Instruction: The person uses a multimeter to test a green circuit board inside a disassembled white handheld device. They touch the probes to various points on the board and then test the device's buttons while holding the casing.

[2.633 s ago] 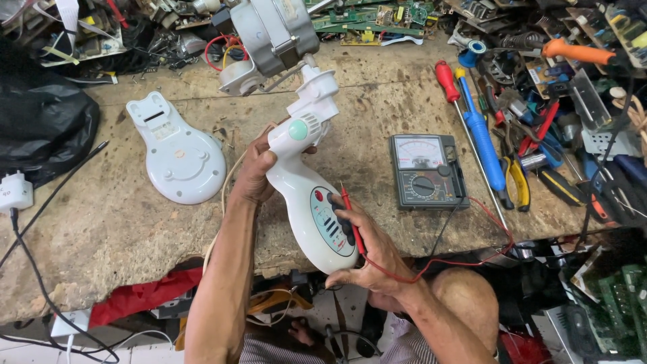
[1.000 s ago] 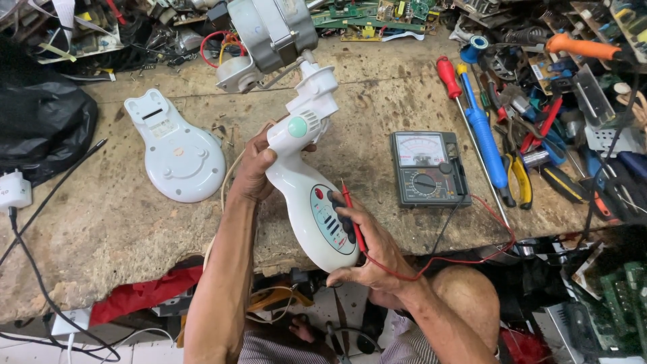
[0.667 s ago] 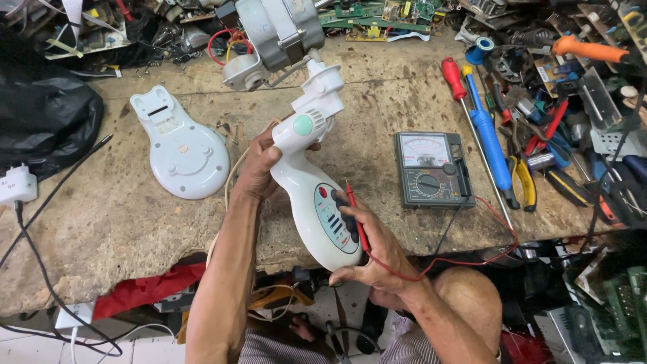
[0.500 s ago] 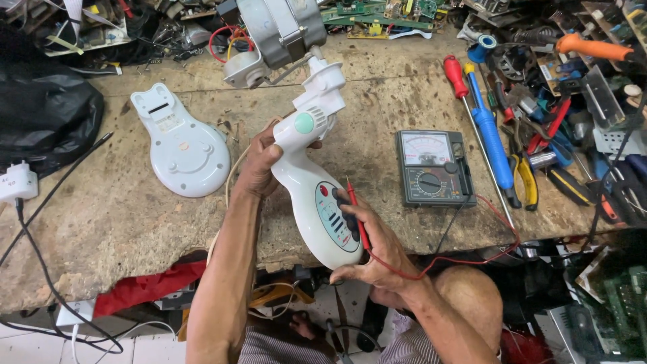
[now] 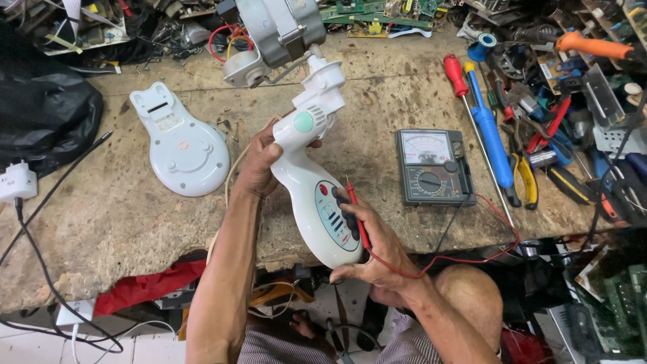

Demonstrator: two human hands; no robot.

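A white fan stand housing (image 5: 317, 168) with a green knob and a button panel lies tilted over the workbench's front edge. My left hand (image 5: 259, 162) grips its neck just below the knob. My right hand (image 5: 371, 246) cups the lower end of the housing and pinches a red meter probe (image 5: 356, 210) against the button panel, thumb on the buttons. The probe's red lead (image 5: 472, 253) runs to the right, toward an analog multimeter (image 5: 433, 166) lying flat on the bench beside the housing.
A white base cover (image 5: 180, 143) lies at the left, a grey motor (image 5: 276, 30) at the back. Screwdrivers (image 5: 488, 131), pliers and other tools crowd the right side. A black bag (image 5: 44, 111) and a white plug (image 5: 17, 183) with cable sit far left.
Both hands keep their grip on the housing and probe. The view has shifted slightly; the housing and meter sit a little lower and to the right in frame.
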